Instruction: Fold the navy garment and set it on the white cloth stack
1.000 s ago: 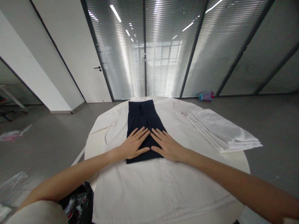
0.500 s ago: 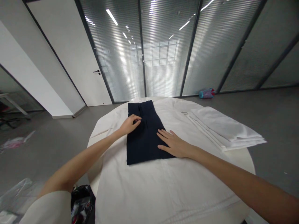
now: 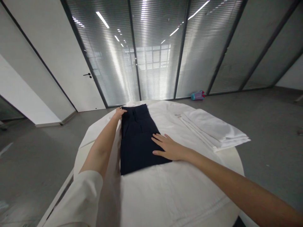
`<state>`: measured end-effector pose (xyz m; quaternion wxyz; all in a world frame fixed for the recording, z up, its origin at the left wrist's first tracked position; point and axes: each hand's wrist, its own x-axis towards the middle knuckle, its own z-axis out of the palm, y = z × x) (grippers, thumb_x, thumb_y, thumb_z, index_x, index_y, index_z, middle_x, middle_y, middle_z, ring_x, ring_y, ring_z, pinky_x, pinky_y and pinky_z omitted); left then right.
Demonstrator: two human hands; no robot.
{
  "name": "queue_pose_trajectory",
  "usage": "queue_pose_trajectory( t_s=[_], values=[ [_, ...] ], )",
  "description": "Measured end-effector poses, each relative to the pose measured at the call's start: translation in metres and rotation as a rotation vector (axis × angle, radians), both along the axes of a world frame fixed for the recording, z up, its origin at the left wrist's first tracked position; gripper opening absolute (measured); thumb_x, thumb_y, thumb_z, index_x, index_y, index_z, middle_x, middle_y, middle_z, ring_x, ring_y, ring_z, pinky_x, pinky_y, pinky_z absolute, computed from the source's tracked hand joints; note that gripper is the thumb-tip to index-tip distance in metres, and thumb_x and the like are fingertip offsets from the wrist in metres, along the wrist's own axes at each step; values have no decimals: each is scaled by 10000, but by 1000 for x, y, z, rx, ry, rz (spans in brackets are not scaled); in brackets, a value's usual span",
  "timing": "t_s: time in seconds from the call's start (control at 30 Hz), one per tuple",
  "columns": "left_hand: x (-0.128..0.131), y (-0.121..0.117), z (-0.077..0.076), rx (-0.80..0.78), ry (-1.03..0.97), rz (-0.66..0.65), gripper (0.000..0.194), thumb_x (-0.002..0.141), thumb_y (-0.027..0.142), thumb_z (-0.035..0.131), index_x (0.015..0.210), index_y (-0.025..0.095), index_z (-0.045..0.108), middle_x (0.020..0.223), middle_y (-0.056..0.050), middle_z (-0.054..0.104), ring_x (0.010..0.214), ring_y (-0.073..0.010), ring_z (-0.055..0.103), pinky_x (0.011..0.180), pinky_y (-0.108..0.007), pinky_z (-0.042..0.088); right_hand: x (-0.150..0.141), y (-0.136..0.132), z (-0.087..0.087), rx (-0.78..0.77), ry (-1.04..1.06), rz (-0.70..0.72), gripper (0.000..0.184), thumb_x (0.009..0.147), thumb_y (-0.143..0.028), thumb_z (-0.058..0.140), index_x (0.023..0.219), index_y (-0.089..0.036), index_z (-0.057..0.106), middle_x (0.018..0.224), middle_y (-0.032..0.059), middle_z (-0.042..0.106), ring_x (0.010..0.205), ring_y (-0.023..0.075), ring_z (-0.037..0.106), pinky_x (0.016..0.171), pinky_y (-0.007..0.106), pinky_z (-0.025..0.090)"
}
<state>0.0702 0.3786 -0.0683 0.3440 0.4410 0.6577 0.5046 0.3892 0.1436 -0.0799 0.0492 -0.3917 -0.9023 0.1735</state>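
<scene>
Left hand [image 3: 119,113] at the far edge of folded navy trousers [image 3: 137,140], fingers mostly hidden, grip unclear, right hand [image 3: 167,148] resting on the trousers, fingers spread open

folded navy cloth trousers [image 3: 137,140] lie on a long white shirt [image 3: 180,189] on a round table [image 3: 230,159], with a stack of folded white cloth [image 3: 213,129] to the right.

Round table [image 3: 230,157], white top. On it: one white shirt [image 3: 142,198], spread flat; one folded white cloth stack [image 3: 213,129], right side.
</scene>
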Motion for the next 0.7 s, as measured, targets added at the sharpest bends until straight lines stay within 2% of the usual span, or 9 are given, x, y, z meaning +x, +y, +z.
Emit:
queue_pose_trajectory(
  t_s=[0.13, 0.2, 0.27, 0.33, 0.4, 0.47, 0.53, 0.63, 0.7],
  values=[
    [4, 11, -5, 27, -18, 14, 245, 938, 294, 670, 1090, 103, 651, 1028, -68, 676, 870, -179, 670, 762, -337, 583, 0, 1, 1, 1, -11, -8, 848, 959, -717, 346, 1578, -138, 322, 1647, 159, 197, 1534, 312, 158, 1238, 553, 115],
    [5, 14, -6, 86, -28, 19, 189, 846, 167, 744, 988, 71, 664, 921, -56, 689, 821, -167, 664, 765, -304, 563, 0, 0, -2, 12, 9, -13, 843, 954, -709, 382, 1570, -133, 343, 1642, 167, 214, 1530, 320, 176, 1236, 561, 122],
    [6, 16, -4, 159, -44, 10, 241, 733, 46, 770, 946, 68, 661, 866, -43, 695, 810, -160, 658, 796, -280, 542, 0, 1, -5, 26, 49, -16, 834, 937, -702, 443, 1549, -138, 391, 1631, 176, 250, 1518, 337, 214, 1230, 577, 136],
    [7, 15, -1, 230, -67, -6, 353, 663, 26, 777, 980, 105, 642, 868, -24, 700, 816, -154, 661, 816, -277, 540, 0, 5, -7, 51, 124, -25, 759, 914, -678, 520, 1476, -168, 514, 1583, 171, 375, 1480, 349, 311, 1220, 589, 171],
    [8, 13, 3, 287, -91, -25, 461, 615, 66, 798, 1027, 148, 608, 874, -6, 701, 819, -163, 671, 816, -297, 555, -1, 18, -6, 90, 267, -63, 576, 918, -602, 574, 1326, -203, 655, 1429, 148, 578, 1368, 332, 486, 1187, 562, 284],
    [6, 11, 9, 330, -110, -46, 558, 577, 101, 817, 1072, 183, 573, 875, 4, 700, 826, -177, 681, 814, -320, 568, -4, 43, 1, 130, 441, -139, 375, 938, -474, 596, 1177, -215, 723, 1222, 114, 703, 1184, 284, 632, 1094, 489, 433],
    [4, 8, 15, 377, -122, -86, 620, 555, 119, 822, 1108, 205, 555, 886, 9, 697, 844, -188, 686, 824, -333, 572, -8, 79, 11, 152, 568, -231, 281, 927, -326, 610, 1154, -200, 716, 1165, 106, 711, 1027, 241, 691, 975, 418, 528],
    [0, 3, 22, 493, -106, -216, 641, 536, 161, 836, 1120, 215, 576, 934, -2, 695, 896, -206, 683, 865, -353, 564, -19, 143, 28, 183, 569, -338, 492, 854, -135, 615, 1346, -152, 601, 1336, 165, 604, 971, 226, 700, 935, 402, 551],
    [0, -2, 26, 580, -62, -315, 623, 540, 199, 846, 1114, 210, 605, 983, -16, 695, 958, -221, 674, 915, -367, 546, -28, 181, 38, 269, 485, -334, 703, 815, -99, 644, 1490, -160, 459, 1449, 191, 505, 1184, 276, 621, 1050, 445, 477]
  ],
)
